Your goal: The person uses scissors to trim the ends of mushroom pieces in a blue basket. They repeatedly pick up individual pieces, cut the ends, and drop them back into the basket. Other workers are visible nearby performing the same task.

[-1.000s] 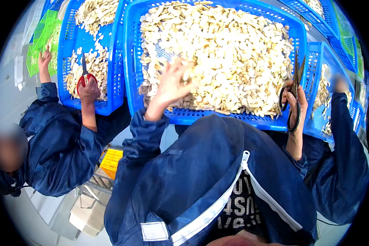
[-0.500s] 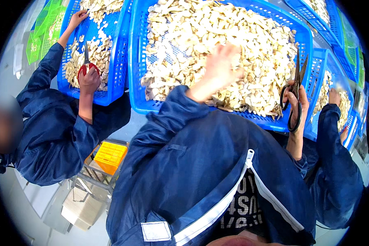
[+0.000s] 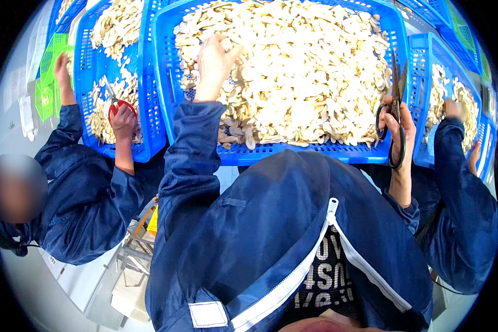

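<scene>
Scissors [image 3: 396, 108] with dark handles are pointing upward in the right hand [image 3: 402, 124], whose fingers are closing around the handles while the blades are standing slightly apart, by the right wall of the big blue basket [image 3: 249, 156]. Pale slices [image 3: 304, 77], mushroom by their look, are filling that basket, and the left hand [image 3: 213, 62] is hovering over their left side. Its thumb and fingers are curling toward each other; whether they are pinching a slice I cannot tell. Working well here probably means picking with light fingertips, since the slices are looking thin and breakable, loosening the layer so covered ones are showing, and angling the open blades away from the bare left hand.
</scene>
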Tool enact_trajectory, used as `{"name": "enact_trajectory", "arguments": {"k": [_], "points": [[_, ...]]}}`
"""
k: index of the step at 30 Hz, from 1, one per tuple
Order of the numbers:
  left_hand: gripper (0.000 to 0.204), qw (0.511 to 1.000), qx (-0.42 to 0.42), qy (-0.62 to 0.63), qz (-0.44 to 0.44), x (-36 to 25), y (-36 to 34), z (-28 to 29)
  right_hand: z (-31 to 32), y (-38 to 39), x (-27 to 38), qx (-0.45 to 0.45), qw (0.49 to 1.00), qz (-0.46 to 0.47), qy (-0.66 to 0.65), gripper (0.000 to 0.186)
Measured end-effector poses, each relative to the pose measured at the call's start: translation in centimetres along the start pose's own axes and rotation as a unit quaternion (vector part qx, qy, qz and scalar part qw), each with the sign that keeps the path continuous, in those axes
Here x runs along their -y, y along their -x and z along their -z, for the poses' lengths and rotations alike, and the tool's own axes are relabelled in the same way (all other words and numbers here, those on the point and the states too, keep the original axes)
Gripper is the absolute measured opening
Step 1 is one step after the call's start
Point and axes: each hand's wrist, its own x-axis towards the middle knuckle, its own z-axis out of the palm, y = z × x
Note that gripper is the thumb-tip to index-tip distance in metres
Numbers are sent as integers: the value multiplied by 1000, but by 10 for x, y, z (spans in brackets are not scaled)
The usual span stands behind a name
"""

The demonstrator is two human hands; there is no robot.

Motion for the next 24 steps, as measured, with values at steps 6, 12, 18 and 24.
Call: {"name": "enact_trajectory", "arguments": {"k": [6, 12, 18, 24], "points": [[26, 894, 83, 415, 149, 13, 14, 17, 15, 6, -9, -16, 1000, 15, 20, 29], [25, 759, 129, 615, 167, 17, 32, 31, 8, 2, -7, -6, 1000, -8, -10, 26], [35, 854, 50, 516, 44, -11, 42, 47, 7, 1, -5, -7, 999, -1, 31, 26], [44, 825, 41, 558, 74, -14, 45, 40, 7, -1, -3, 4, 1000, 2, 30, 26]]}}
